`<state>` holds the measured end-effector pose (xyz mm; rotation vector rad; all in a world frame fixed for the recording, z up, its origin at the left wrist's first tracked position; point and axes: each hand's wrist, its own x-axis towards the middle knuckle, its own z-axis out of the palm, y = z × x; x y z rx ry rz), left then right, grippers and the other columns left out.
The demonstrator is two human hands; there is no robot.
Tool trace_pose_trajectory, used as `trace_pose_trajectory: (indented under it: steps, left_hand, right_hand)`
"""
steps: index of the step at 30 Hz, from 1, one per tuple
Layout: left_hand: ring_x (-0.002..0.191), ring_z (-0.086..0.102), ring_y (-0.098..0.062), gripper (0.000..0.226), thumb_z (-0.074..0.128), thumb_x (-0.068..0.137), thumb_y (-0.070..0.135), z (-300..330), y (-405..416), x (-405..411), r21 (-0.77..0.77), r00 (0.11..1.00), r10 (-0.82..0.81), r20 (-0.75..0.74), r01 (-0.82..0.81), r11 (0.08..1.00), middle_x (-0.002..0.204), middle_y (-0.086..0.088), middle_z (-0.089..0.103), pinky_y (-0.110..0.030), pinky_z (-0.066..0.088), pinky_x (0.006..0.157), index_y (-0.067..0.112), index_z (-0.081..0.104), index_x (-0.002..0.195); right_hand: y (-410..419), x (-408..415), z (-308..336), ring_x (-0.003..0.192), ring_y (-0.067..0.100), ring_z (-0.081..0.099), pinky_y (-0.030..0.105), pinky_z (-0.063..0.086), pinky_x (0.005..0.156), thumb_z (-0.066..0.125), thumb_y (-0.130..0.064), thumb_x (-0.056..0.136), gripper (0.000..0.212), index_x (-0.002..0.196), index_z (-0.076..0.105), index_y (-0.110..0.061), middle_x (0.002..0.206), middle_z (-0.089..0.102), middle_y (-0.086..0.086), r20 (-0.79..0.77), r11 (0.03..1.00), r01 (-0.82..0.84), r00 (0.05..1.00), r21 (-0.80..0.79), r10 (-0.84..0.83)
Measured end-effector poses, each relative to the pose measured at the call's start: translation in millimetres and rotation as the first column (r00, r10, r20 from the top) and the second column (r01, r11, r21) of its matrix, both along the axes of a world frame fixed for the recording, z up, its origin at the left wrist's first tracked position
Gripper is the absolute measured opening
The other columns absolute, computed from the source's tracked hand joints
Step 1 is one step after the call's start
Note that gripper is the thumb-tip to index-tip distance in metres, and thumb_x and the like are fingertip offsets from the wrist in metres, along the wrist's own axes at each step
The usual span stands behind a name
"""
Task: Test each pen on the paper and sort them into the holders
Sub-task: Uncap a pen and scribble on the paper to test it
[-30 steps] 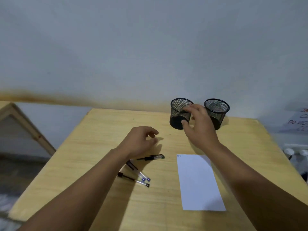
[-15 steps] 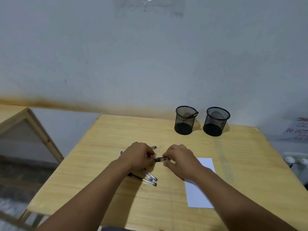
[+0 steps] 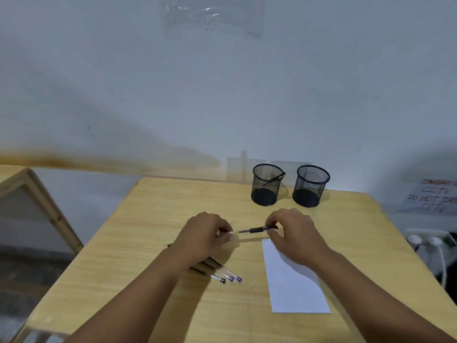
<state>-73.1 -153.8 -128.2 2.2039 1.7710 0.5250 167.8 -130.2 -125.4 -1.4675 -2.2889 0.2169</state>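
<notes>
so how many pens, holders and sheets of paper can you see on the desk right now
pens: 5, namely 1 black pen held between the left hand and right hand, 3 on the desk, 1 in the left holder
mesh holders: 2
paper sheets: 1
total: 8

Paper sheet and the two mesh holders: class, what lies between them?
In the head view, the right hand holding a black pen lies between the paper and the holders.
</notes>
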Motion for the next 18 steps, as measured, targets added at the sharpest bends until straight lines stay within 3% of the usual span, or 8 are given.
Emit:
trace_pose_trajectory:
  steps: [6,9,12,15,18]
  left_hand:
    - [0.093,0.053,-0.016,0.02,0.064,0.089,0.046,11.9,6.2,33.2,0.231,0.995,-0.1,-0.017,0.101,0.968,0.098,0.012,0.067,-0.036,0.046,0.083,0.035,0.072,0.104]
    - [0.102,0.048,-0.013,0.047,0.068,0.087,0.045,17.2,6.2,45.7,0.298,0.986,-0.064,0.153,0.015,0.954,0.109,0.014,0.061,-0.032,0.043,0.089,0.035,0.054,0.131]
    - [0.11,0.043,-0.009,0.07,0.068,0.086,0.048,19.9,6.6,55.5,0.195,0.946,0.022,0.323,-0.089,0.977,0.122,0.016,0.052,-0.03,0.041,0.091,0.036,0.032,0.145]
    - [0.111,0.049,-0.01,0.059,0.068,0.088,0.046,15.4,4.8,65.3,0.107,0.943,0.028,0.332,-0.067,0.992,0.118,0.016,0.057,-0.032,0.046,0.09,0.036,0.041,0.14]
    - [0.106,0.054,-0.004,0.038,0.067,0.088,0.046,8.9,-0.7,74.7,0.031,0.936,0.013,0.352,-0.026,0.999,0.11,0.02,0.063,-0.025,0.046,0.084,0.037,0.059,0.124]
  right_hand:
    - [-11.9,10.4,3.5,0.092,0.014,0.055,0.033,0.035,0.078,0.055,-0.035,0.093,0.015,0.1,0.068,-0.034,0.09,0.067,-0.016,0.079,0.997,-0.031,0.997,0.066,0.026]
    - [-13.7,19.8,1.8,0.087,0.015,0.055,0.035,0.044,0.077,0.06,-0.035,0.092,0.013,0.095,0.073,-0.032,0.084,0.062,-0.016,-0.115,1.0,0.022,0.993,-0.004,-0.023]
    - [-16.5,27.0,2.9,0.086,0.01,0.053,0.024,0.039,0.07,0.065,-0.037,0.09,0.012,0.094,0.076,-0.033,0.084,0.055,-0.012,-0.349,0.981,0.104,0.924,-0.167,-0.157]
    - [-22.1,32.5,6.9,0.067,0.011,0.053,0.022,0.038,0.062,0.069,-0.032,0.089,0.008,0.085,0.076,-0.033,0.07,0.054,-0.008,-0.548,0.934,0.062,0.795,-0.352,-0.26]
    - [-27.6,33.9,12.2,0.064,0.011,0.06,0.03,0.049,0.065,0.072,-0.026,0.087,0.007,0.081,0.077,-0.025,0.069,0.067,0.002,-0.66,0.905,0.024,0.676,-0.424,-0.327]
